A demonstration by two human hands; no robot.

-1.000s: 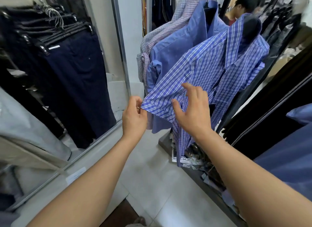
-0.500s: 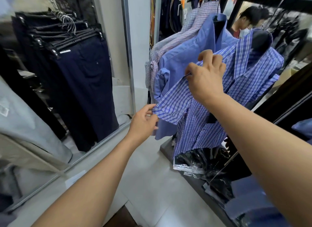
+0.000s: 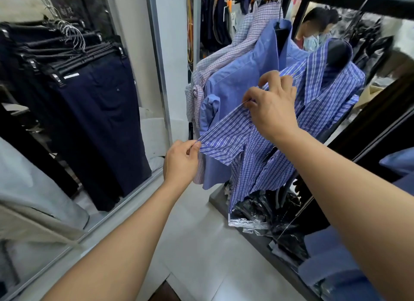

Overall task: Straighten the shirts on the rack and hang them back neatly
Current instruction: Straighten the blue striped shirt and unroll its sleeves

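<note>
A blue striped short-sleeved shirt [image 3: 324, 108] hangs on a dark hanger from the black rack bar [image 3: 349, 0] at upper right. My left hand [image 3: 180, 160] pinches the cuff of its sleeve and holds it out to the left. My right hand [image 3: 272, 104] grips the top seam of the same sleeve near the shoulder. The sleeve is stretched flat between the two hands. Behind it hang a plain blue shirt [image 3: 242, 81] and a pale checked shirt [image 3: 253, 29].
Dark navy trousers [image 3: 100, 121] hang on clip hangers at left, beside a metal-framed panel [image 3: 156, 61]. Black plastic-wrapped packs [image 3: 264, 209] lie on the rack's base. Two people [image 3: 313, 29] stand behind the rack. The tiled floor [image 3: 197, 244] lies below my arms.
My right hand rose from the sleeve's lower part to its top seam near the shoulder. My left hand kept hold of the cuff and pulled the sleeve out straighter.
</note>
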